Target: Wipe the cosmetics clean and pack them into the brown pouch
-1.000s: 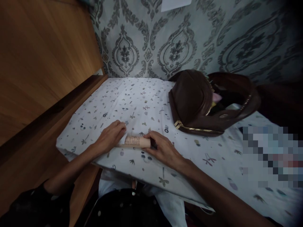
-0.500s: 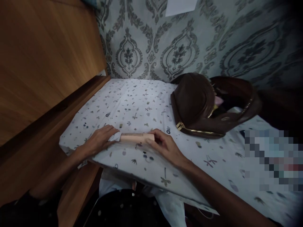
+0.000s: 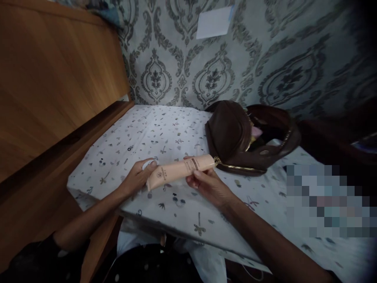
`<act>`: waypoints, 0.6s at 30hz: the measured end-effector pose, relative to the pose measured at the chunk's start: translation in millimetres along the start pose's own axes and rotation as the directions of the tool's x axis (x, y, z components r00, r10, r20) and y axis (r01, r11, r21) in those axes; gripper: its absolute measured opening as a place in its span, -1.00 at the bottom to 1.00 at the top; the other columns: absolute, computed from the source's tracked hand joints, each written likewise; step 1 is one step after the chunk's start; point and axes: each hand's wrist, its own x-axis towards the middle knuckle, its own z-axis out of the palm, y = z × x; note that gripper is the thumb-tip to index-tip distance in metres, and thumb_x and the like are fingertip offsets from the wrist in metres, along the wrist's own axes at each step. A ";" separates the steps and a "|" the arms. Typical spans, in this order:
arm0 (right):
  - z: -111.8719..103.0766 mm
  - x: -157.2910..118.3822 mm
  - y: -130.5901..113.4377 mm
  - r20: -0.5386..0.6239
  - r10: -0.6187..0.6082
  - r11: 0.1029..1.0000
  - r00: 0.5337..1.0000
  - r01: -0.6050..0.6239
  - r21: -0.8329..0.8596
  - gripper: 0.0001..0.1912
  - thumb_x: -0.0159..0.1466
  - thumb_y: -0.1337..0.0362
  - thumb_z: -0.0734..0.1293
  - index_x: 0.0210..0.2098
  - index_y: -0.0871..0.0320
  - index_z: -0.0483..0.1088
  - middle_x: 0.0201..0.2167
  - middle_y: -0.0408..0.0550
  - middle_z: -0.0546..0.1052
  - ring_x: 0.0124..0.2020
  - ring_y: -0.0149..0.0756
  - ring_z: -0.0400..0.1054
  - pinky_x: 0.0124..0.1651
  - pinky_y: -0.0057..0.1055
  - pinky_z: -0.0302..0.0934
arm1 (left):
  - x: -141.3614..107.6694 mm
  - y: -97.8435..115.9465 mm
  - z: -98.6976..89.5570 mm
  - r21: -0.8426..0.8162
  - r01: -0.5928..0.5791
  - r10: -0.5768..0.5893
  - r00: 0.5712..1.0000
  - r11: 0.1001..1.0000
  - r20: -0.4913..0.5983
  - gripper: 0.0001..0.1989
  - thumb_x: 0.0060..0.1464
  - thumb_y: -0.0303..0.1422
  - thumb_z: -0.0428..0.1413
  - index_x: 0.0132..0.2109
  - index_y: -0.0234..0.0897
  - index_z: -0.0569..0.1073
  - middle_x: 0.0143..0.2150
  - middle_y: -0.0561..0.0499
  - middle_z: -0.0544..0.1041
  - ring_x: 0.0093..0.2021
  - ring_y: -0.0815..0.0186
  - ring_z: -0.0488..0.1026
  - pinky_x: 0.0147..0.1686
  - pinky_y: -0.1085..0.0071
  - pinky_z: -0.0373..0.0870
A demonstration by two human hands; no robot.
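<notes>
A peach-coloured tube (image 3: 176, 171) with printed lettering is held a little above the patterned white cloth, tilted with its right end higher. My right hand (image 3: 209, 184) grips it near the right end, thumb on the front. At the flat left end is my left hand (image 3: 140, 175), its thumb on the tube and a small white crumpled piece (image 3: 150, 163) between its fingers. What the white piece is cannot be made out.
An open brown bag (image 3: 235, 137) with gold zips stands at the back right of the cloth-covered surface (image 3: 159, 129). Wooden panelling (image 3: 59, 70) rises at the left, patterned wallpaper (image 3: 182, 63) behind. A blurred-out patch lies at the right.
The tube has been lifted and turned, showing its printed front and flat end. My left thumb has come onto the tube. The view has shifted, so the bag appears further left.
</notes>
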 end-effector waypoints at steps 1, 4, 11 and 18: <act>1.0 -0.9 -0.3 0.016 0.020 1.000 1.000 -0.020 0.021 -0.37 -0.02 0.06 0.57 0.02 0.05 0.45 -0.49 -0.18 0.46 -0.50 -0.36 0.32 -0.47 -0.43 0.16 | 1.3 0.6 6.6 -0.039 0.040 -0.040 0.999 0.998 -0.012 -0.52 0.26 0.05 -0.06 -0.46 -0.20 0.18 -0.55 0.17 0.18 -0.55 0.42 0.16 -0.52 0.48 0.19; 3.7 -0.8 0.3 -0.009 0.027 0.997 1.000 -0.027 0.068 -0.38 -0.07 0.12 0.60 -0.03 0.06 0.48 -0.46 -0.19 0.47 -0.49 -0.40 0.31 -0.48 -0.47 0.14 | 3.9 -1.4 25.3 -0.147 0.155 -0.170 0.980 0.977 -0.100 -0.59 0.22 0.07 -0.01 -0.30 -0.20 0.29 -0.46 0.12 0.31 -0.47 0.37 0.30 -0.48 0.46 0.29; 2.5 8.5 3.4 -0.261 -0.125 0.964 0.957 0.179 0.198 -0.52 -0.10 0.10 0.64 -0.27 0.13 0.48 -0.36 -0.17 0.51 -0.36 -0.40 0.37 -0.33 -0.51 0.25 | 3.3 -8.9 43.4 -0.157 0.377 -0.367 0.926 0.913 0.091 -0.34 0.06 0.08 0.16 0.17 -0.14 0.21 -0.45 0.17 0.36 -0.57 0.40 0.31 -0.62 0.51 0.19; -1.4 4.8 -3.4 -0.136 -0.050 0.930 0.989 0.096 0.356 -0.54 0.12 -0.07 0.50 -0.23 0.09 0.31 -0.38 -0.07 0.59 -0.30 -0.20 0.50 -0.18 -0.28 0.37 | -0.2 -0.1 32.7 0.201 0.055 -0.045 0.998 0.978 -0.053 -0.57 0.25 0.05 -0.05 -0.02 -0.18 0.39 -0.42 0.08 0.45 -0.38 0.20 0.45 -0.34 0.35 0.40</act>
